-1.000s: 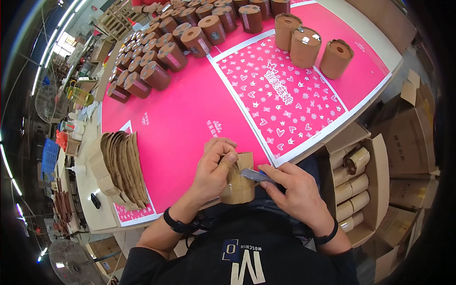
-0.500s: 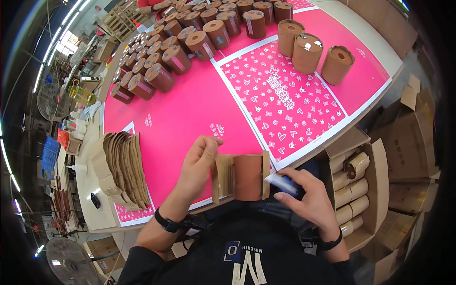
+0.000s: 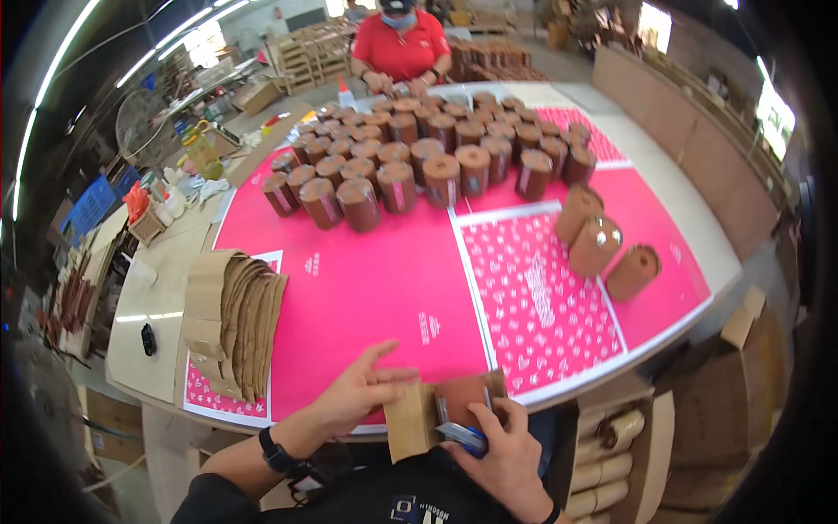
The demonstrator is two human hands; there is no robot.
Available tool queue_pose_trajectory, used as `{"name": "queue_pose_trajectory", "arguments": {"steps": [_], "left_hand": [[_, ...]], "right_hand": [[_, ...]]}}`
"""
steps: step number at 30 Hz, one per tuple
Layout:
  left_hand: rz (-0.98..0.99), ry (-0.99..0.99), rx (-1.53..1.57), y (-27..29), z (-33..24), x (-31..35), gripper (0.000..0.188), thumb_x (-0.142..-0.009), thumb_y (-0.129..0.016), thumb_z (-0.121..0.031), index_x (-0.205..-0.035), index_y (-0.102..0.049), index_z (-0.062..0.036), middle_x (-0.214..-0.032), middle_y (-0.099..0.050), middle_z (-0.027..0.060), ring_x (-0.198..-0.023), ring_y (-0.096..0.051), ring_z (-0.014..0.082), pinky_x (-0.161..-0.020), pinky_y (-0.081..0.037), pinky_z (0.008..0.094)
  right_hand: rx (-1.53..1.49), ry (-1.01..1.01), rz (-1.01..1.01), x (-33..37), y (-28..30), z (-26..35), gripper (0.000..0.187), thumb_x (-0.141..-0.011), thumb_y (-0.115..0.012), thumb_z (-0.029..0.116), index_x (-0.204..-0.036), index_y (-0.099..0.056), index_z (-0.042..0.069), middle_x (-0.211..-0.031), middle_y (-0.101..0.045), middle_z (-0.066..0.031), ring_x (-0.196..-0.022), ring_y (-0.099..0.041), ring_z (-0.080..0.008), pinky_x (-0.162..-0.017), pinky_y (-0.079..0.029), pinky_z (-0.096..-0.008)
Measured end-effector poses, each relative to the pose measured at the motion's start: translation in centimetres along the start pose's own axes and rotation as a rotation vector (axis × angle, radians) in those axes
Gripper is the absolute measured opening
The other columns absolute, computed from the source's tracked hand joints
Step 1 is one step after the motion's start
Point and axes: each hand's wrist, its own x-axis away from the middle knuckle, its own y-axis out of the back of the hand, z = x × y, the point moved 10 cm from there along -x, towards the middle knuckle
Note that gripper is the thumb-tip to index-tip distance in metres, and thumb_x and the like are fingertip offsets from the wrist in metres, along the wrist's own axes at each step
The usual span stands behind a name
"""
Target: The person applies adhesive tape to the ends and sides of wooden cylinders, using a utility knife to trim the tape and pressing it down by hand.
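Observation:
A reddish-brown cylinder (image 3: 461, 398) lies at the table's near edge, in front of my body. A tan paper flap (image 3: 407, 424) stands out from its left side. My left hand (image 3: 360, 390) is open, fingers stretched toward the top of the flap; whether they touch it I cannot tell. My right hand (image 3: 499, 456) is closed around a small blue and clear tool (image 3: 464, 437), its exact kind unclear, held against the cylinder's front. Part of the cylinder is hidden behind that hand.
Many brown cylinders (image 3: 397, 185) crowd the far table; a few paper-wrapped ones (image 3: 596, 246) stand right. A stack of brown paper sheets (image 3: 234, 323) is at left. An open carton (image 3: 650, 463) of tan rolls stands lower right. Across the table, a person in red (image 3: 400, 48) works.
My right hand has brought the blue tool from the cylinder's right side onto its front. My left hand's fingers have opened out from a curl. The view has tilted up, showing the co-worker.

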Motion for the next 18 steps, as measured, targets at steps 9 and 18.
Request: {"name": "queue_pose_trajectory", "arguments": {"steps": [9,18], "left_hand": [[-0.012,0.329,-0.209,0.9,5.0,2.6,0.089,-0.093,-0.071,-0.012,-0.159,-0.011,-0.0018,-0.136,-0.056,0.0265,-0.114,-0.063,0.0266,-0.086,-0.058,0.0361],[0.271,0.607,-0.082,-2.0,10.3,5.5,0.074,-0.094,-0.07,-0.018,-0.153,-0.029,-0.001,-0.122,-0.062,0.0138,-0.105,-0.065,0.019,-0.079,-0.057,0.0333]], "right_hand": [[-0.256,-0.435,0.001,4.0,-1.9,-8.5,0.065,-0.085,-0.081,0.032,-0.137,-0.057,0.003,-0.125,-0.066,-0.0215,-0.114,-0.066,-0.0324,-0.094,-0.053,-0.0383],[-0.425,-0.334,-0.036,1.9,-2.4,-7.3,0.074,-0.078,-0.088,0.02,-0.141,-0.054,0.003,-0.133,-0.062,-0.0159,-0.123,-0.059,-0.0283,-0.107,-0.045,-0.0385]]}}
